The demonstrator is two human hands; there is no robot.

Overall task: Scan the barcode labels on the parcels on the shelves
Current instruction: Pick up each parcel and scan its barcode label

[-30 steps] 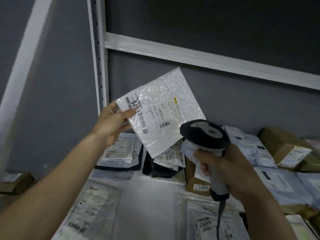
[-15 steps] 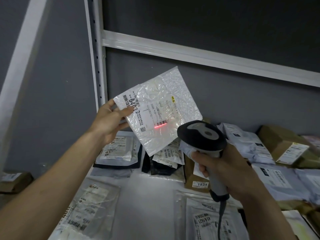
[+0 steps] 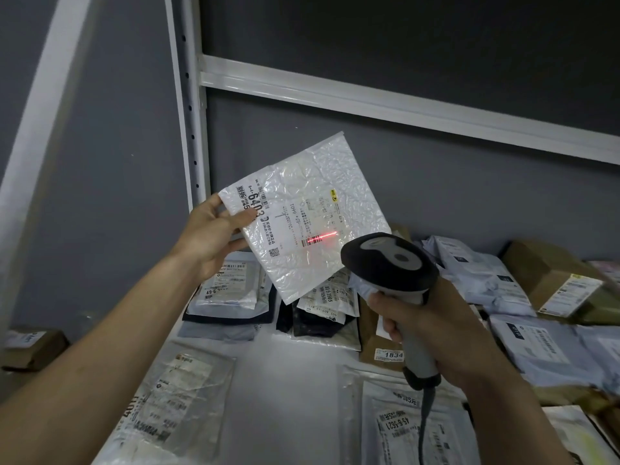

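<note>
A dark grey wall (image 3: 335, 55) backs a white metal rack, with a perforated upright post (image 3: 188, 105) at the left and a white crossbar (image 3: 402, 105) running to the right above the shelf (image 3: 288, 404). The pale shelf carries many parcels lying flat.

The left hand (image 3: 214, 236) holds a white bubble mailer (image 3: 312, 209) up in the air above the shelf, tilted, its grip closed on the mailer's left corner with the thumb over the front. The printed label (image 3: 288, 223) faces the camera, and a red scan line (image 3: 322, 237) lies across the small barcode near the mailer's lower middle.

The right hand (image 3: 432, 333) has its grip closed round the handle of a barcode scanner (image 3: 389, 266), whose dark head points up at the mailer from just below and to its right. A cable (image 3: 424, 427) hangs from the handle's bottom end.

On the shelf below the mailer lie a grey bag with a label (image 3: 231, 290) and a black bag (image 3: 318, 317) with a white label. A brown box marked 1834 (image 3: 385, 354) sits just beside the scanner handle. Clear plastic bags (image 3: 174, 397) lie near the front left, and another labelled bag (image 3: 402, 427) lies front centre. Pale blue-grey bags (image 3: 486, 280) and a brown cardboard box (image 3: 553, 280) are piled at the right. A further brown box (image 3: 30, 347) sits far left, beyond the post.
</note>
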